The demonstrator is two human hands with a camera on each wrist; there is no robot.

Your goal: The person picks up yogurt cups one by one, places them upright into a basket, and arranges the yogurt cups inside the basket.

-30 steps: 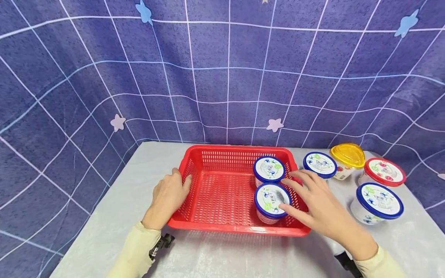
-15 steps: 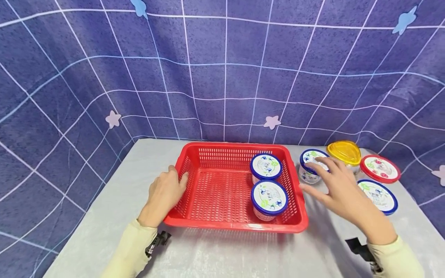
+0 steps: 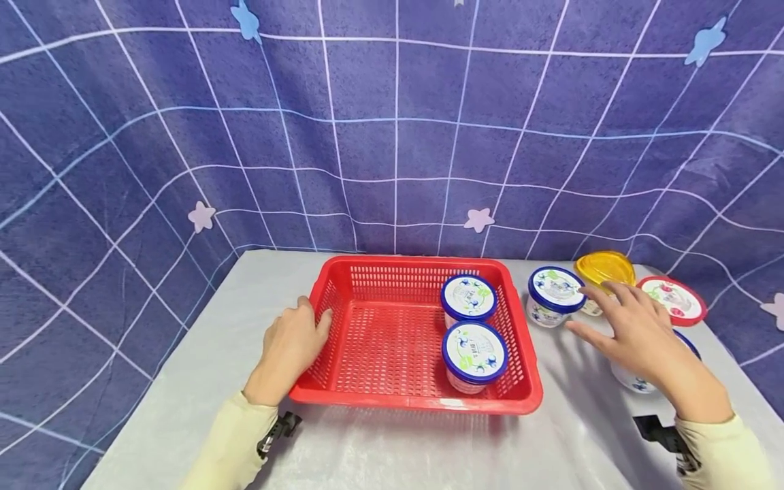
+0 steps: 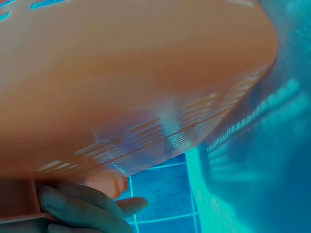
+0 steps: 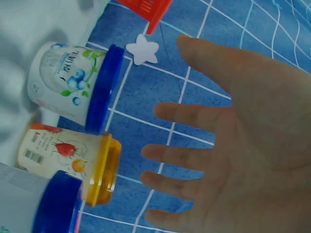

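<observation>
The right hand (image 3: 640,333) has its fingers spread apart and almost straight, and it holds nothing. A small blue-lidded cup (image 3: 556,289) sits just past the tips of its finger and thumb, on the side toward the basket. In the right wrist view, a gap shows between those fingers and the cup. The cup stands upright on the gray table (image 3: 184,415), between the hand and the red basket (image 3: 422,400). The left hand (image 3: 292,344) grips the left side of the basket, with its thumb reaching over the edge to the inside.

The small cup is round and white. Its lid has a white top with a dark blue ring, and blueberries and green leaves are drawn on the cup's side. The basket is bright red, with a smooth, wide rim and lots of little holes in its floor and walls. Inside it, on the right, a back cup (image 3: 469,297) and a front cup (image 3: 475,352) stand close together. Both have blue-ringed lids with berry pictures.

Near the right hand are a yellow-lidded tub (image 3: 606,269), a red-lidded tub (image 3: 672,301) and a white tub (image 3: 633,381), which the hand partly hides.
</observation>
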